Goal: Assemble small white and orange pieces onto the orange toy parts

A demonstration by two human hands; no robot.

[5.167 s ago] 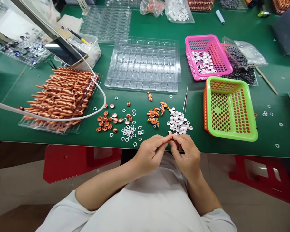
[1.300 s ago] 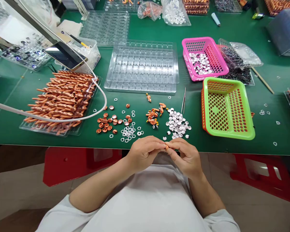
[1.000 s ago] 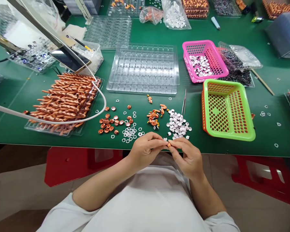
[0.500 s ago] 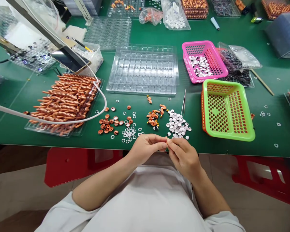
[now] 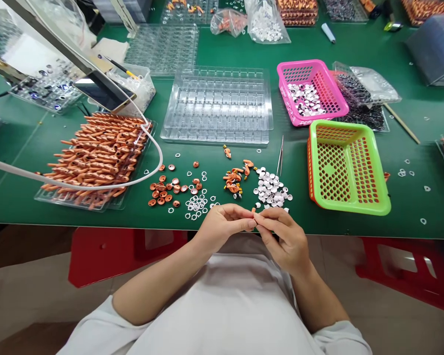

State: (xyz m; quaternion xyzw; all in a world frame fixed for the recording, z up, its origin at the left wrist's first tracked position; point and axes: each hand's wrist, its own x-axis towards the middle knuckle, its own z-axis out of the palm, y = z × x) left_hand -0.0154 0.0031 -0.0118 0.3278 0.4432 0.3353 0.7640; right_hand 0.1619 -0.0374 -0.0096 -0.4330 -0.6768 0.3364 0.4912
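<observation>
My left hand [image 5: 224, 227] and my right hand [image 5: 286, 239] meet at the near edge of the green table [image 5: 222, 54], fingertips pinched together on one small orange part [image 5: 253, 211]. Only its tip shows between the fingers. Just beyond the hands lie a pile of white discs [image 5: 272, 188], a small heap of orange pieces [image 5: 235, 178], white rings [image 5: 196, 203] and orange caps [image 5: 166, 187]. Tweezers [image 5: 280, 157] lie beside the discs.
A green basket [image 5: 350, 167] stands at the right, with a pink basket [image 5: 311, 91] of white discs behind it. Clear compartment trays [image 5: 218, 106] sit mid-table. A tray heaped with orange tubes [image 5: 96, 153] lies left, crossed by a white cable [image 5: 96, 185].
Both hands stay at the table edge, working the small orange part between the fingertips with slight shifts. The view has drifted a little.
</observation>
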